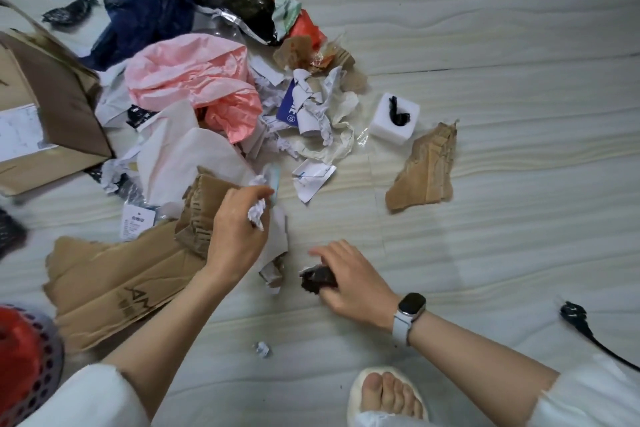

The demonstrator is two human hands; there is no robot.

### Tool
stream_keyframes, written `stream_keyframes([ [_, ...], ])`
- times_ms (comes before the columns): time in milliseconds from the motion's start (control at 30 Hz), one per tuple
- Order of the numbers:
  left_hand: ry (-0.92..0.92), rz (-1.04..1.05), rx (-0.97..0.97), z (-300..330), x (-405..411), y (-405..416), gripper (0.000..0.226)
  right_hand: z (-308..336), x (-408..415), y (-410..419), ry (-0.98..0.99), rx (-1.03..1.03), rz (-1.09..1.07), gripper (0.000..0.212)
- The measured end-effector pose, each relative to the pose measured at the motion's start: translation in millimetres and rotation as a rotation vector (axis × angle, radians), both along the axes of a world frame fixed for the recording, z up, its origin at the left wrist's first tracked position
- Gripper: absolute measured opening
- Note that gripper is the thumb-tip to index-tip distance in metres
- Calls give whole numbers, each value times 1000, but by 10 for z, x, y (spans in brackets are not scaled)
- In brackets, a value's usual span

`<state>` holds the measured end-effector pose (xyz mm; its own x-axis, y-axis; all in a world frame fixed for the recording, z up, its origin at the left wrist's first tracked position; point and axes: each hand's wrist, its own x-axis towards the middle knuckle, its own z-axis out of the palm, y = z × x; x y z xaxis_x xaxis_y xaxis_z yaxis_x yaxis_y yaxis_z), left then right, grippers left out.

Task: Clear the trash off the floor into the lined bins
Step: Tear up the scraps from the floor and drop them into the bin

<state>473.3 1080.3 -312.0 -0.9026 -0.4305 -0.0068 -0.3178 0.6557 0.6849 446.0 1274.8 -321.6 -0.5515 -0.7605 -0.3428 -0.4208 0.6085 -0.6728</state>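
Cardboard [114, 274], pink plastic [187, 76] and torn paper still litter the floor [519, 45] from 9 to 1 o'clock; most remains. Left hand [239, 229] grips crumpled paper [256, 213]; right hand [349, 279] pinches a black scrap [317, 279]. Bin [24, 357] sits at 8 o'clock.

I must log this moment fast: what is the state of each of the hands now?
Left hand: closed, holding crumpled white paper.
Right hand: closed, gripping a black scrap.
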Motion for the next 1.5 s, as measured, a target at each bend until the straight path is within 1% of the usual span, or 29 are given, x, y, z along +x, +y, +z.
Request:
stream_keyframes([
  [67,-39,-21,-4,-8,183,-48,19,-81,61,-35,93,30,153,42],
  [100,-76,-40,-4,-25,276,-48,21,-105,74,-29,116,50,197,34],
  [133,-125,-42,-4,-29,365,-27,30,-138,90,-17,123,69,239,28],
  [167,-169,-36,-7,-40,446,9,40,-164,99,-4,134,82,287,27],
  [200,-214,-16,-19,-50,502,65,44,-189,108,6,160,90,333,29],
  [267,-329,35,-34,-91,533,203,40,-240,125,35,235,90,382,34],
  [333,-453,120,-7,-131,479,322,40,-276,112,71,241,57,303,37],
  [400,-522,219,13,-164,375,395,45,-272,71,94,224,41,194,46],
  [433,-551,242,-11,-189,325,427,48,-253,50,103,213,40,148,52],
  [500,-597,226,-90,-215,260,476,48,-237,36,103,219,42,96,64],
  [533,-598,196,-124,-226,250,488,46,-237,38,98,219,41,73,66],
  [600,-559,109,-172,-245,268,485,41,-243,26,88,189,23,-59,61],
  [667,-484,51,-189,-210,303,432,32,-219,-23,51,133,-1,-198,47],
  [767,-334,44,-105,-21,299,273,25,-106,-163,-148,122,-121,-385,29],
  [833,-231,45,-16,195,249,108,25,54,-285,-398,89,-245,-494,25],
  [867,-194,37,-3,320,225,3,26,169,-341,-558,63,-310,-529,24],
  [933,-137,13,-51,579,175,-210,31,411,-443,-902,33,-413,-548,24],
  [1000,-76,36,-119,860,179,-479,39,688,-479,-1290,37,-519,-482,23],
  [1100,63,213,-142,1345,284,-897,53,1087,-425,-1845,55,-656,-335,29],
  [1167,169,359,-149,1686,501,-1198,60,1364,-316,-2171,38,-701,-254,29],
  [1267,240,496,-246,2009,1080,-1624,60,1756,10,-2589,-17,-779,-46,30],
  [1333,251,593,-302,2101,1595,-1847,55,1939,360,-2871,-27,-835,73,28],
  [1400,222,726,-314,2111,2103,-1982,50,2031,781,-3137,-73,-825,121,21],
  [1467,116,859,-290,2094,2503,-2059,51,2047,1170,-3354,-192,-759,183,20],
  [1500,30,887,-254,2071,2691,-2106,55,2037,1345,-3442,-273,-696,238,25],
])
